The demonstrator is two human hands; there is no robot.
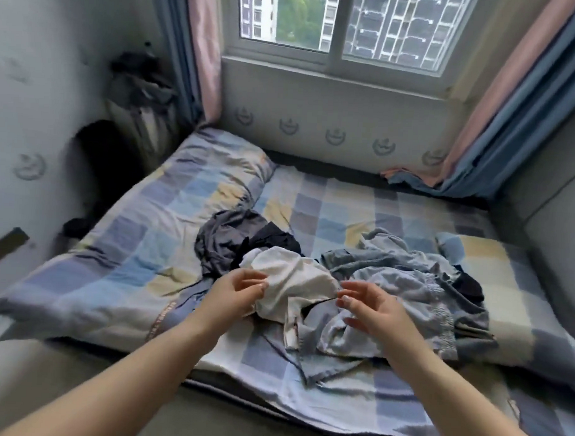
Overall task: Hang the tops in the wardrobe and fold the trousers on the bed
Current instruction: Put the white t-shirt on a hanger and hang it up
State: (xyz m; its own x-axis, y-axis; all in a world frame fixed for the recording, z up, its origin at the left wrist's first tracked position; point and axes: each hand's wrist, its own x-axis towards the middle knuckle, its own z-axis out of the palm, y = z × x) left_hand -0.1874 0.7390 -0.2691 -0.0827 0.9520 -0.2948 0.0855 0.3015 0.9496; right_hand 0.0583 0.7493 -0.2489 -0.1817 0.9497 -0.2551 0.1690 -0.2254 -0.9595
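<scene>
Left hand (243, 290) pinches white garment (296, 281) atop pile on bed (140, 244). Right hand (367, 310) spread, fingers loose, just beside it, holding nothing. Step: picking first piece. Next: lift free, shake out, judge top or trousers.

The bed (343, 200) in front of me wears a checked sheet in blue, grey and pale yellow. A folded quilt (120, 243) in the same check lies along its left side, and a matching pillow (494, 276) sits at the right. In the middle lies a heap of clothes: a dark grey garment (222, 238) to the left, a white garment (296, 277) beside it, and crumpled light blue garments (405, 282) spreading right, touching the pillow.
</scene>
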